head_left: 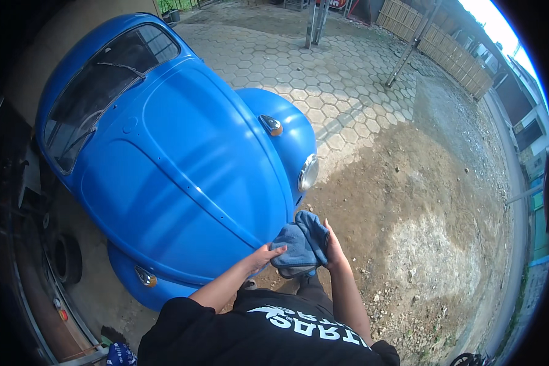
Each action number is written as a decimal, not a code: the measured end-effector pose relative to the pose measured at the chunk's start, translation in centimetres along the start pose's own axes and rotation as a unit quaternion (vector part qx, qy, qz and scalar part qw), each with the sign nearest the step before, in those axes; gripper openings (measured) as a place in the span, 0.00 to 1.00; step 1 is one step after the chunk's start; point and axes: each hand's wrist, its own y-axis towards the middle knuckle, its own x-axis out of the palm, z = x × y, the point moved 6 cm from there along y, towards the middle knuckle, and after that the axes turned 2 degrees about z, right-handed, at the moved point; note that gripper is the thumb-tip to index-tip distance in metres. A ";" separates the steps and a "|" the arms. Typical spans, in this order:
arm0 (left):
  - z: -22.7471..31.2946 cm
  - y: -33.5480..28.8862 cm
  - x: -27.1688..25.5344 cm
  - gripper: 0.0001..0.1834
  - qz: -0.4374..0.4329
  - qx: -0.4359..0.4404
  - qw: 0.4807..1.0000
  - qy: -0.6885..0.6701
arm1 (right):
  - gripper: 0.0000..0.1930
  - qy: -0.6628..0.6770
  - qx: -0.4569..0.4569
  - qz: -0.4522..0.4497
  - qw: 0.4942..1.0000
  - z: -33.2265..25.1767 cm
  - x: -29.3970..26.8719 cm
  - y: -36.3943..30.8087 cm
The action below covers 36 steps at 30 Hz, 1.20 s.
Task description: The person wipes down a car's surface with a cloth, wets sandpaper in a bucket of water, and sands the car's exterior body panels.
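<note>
The yard is partly hexagonal paving (268,61) and partly bare, stony dirt (378,177), with a blue rounded car (189,158) standing at the left of the view. A dark tyre (67,259) sits beyond the car's near fender, toward the left edge. The blue-grey cloth (299,244), bunched and folded over itself, is held up in front of the person's body, just beside the car's nose (whether it touches the paint, I cannot tell). The left hand (267,254) grasps the cloth's left edge, thumb on top; the right hand's (333,247) fingers grip its right side.
</note>
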 end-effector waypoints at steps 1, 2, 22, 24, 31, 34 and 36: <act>0.1 1.4 0.9 0.46 -0.005 0.001 1.000 -0.015 | 0.36 -0.038 -0.031 0.012 0.999 -2.3 -0.5 0.3; 0.4 2.9 1.7 0.43 -0.010 0.002 1.000 -0.029 | 0.37 -0.069 -0.038 0.024 0.997 -3.9 -1.9 0.8; 15.9 28.6 9.6 0.33 0.172 0.114 0.970 0.130 | 0.25 -0.267 -0.145 0.095 0.948 -30.9 -15.4 17.1; 19.1 30.8 9.5 0.40 0.231 0.177 0.943 0.164 | 0.23 -0.272 -0.109 0.116 0.949 -33.5 -16.0 20.0; 25.9 47.0 5.0 0.40 0.314 0.216 0.893 0.239 | 0.21 -0.318 -0.079 0.101 0.939 -46.3 -14.5 32.7; 33.5 52.5 5.3 0.36 0.343 0.263 0.859 0.275 | 0.17 -0.369 -0.096 0.073 0.922 -52.4 -10.7 38.2; 39.1 54.1 6.8 0.34 0.341 0.345 0.803 0.346 | 0.18 -0.373 -0.080 0.070 0.922 -55.6 -8.2 41.4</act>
